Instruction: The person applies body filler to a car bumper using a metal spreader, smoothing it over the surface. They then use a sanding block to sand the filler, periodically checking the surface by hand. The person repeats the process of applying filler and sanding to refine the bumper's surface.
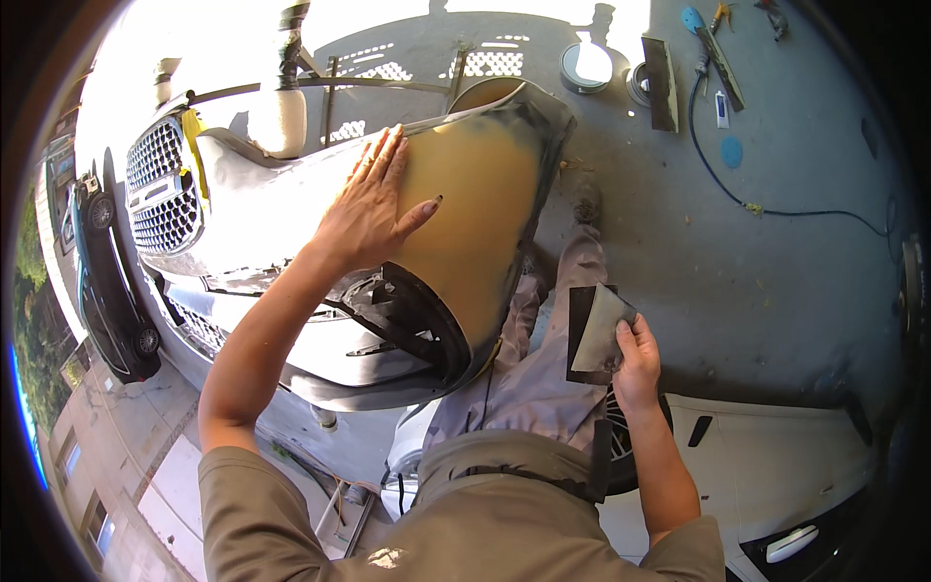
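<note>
A car bumper (465, 213) rests on a stand in front of me, with a tan, smoothed patch of filler across its right end. My left hand (369, 209) lies flat on it with fingers stretched out, at the border between the tan patch and the pale painted area. The thumb points right, over the tan surface. Lower right of the bumper, my right hand (636, 361) pinches what looks like folded sandpaper (598, 335), a greyish sheet over a black one. The right hand is apart from the bumper.
Padded stand posts (278, 121) rise behind the bumper. On the floor at upper right are a can (586, 68), a long dark board (660, 84), an air hose (722, 179), a tube (722, 109) and a blue disc (731, 151). A white car (786, 446) stands close at right.
</note>
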Demonstrator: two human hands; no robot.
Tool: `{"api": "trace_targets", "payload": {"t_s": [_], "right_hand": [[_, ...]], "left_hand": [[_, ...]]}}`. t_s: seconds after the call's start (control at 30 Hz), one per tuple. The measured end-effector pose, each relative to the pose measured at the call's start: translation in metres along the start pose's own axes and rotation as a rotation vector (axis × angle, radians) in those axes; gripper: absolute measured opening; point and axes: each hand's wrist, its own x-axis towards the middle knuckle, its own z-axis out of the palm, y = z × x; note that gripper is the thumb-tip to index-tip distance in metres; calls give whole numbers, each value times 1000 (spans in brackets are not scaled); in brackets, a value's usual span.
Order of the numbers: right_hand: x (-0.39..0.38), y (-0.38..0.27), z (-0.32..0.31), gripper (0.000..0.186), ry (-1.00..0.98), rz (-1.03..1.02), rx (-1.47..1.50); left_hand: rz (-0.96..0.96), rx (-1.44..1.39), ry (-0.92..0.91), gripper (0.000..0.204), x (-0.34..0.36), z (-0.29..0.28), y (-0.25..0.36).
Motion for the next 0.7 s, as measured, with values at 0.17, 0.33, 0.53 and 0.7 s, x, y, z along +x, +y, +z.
{"api": "trace_targets", "payload": {"t_s": [0.17, 0.33, 0.53, 0.7], "right_hand": [[3, 0, 11, 21, -79, -26, -10], [-1, 14, 26, 22, -153, -38, -5], [-5, 18, 19, 23, -139, 7, -34], [-4, 8, 11, 24, -137, -24, -67]], "left_hand": [[-58, -6, 170, 104, -57, 18, 23], [-119, -16, 20, 101, -103, -5, 62], [-271, -120, 158, 104, -62, -23, 8], [-271, -101, 94, 100, -69, 8, 0]]}}
